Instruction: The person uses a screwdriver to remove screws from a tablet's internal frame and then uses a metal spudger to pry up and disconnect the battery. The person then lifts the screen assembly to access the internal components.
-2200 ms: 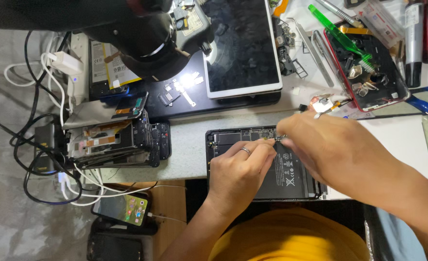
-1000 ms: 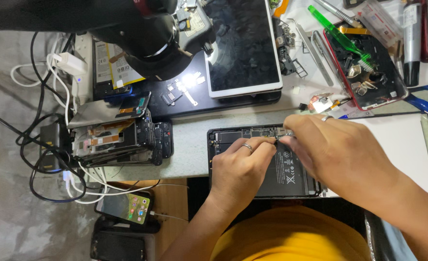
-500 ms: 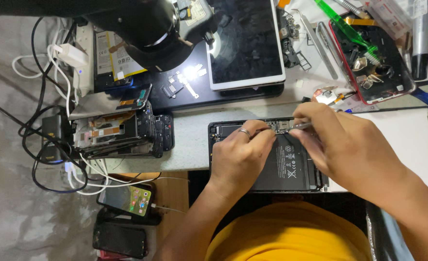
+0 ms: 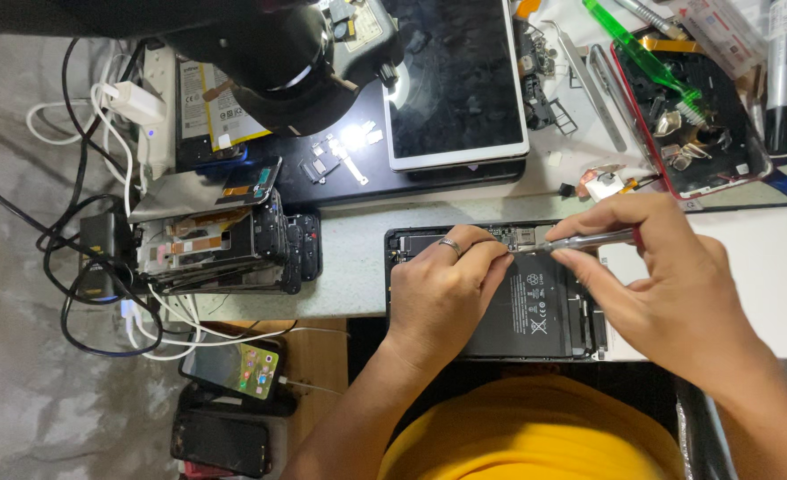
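Screwdriver [image 4: 589, 238] lower in right hand [image 4: 669, 284]

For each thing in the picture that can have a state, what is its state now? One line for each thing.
Opened tablet: back cover off, battery and board exposed.
Screwdriver: held in right hand, tip on the board.
Left hand: resting on the tablet, steadying it.
White tablet: screen dark, lying face up.
Phone below the desk: screen lit, cable plugged in.
Red-framed phone: opened, parts loose inside.

Your left hand [image 4: 442, 293]: one silver ring [image 4: 449, 246]. Your right hand [image 4: 669, 284]: bare, no ring. Forearms unsleeved. Yellow garment [image 4: 535, 436] on torso.
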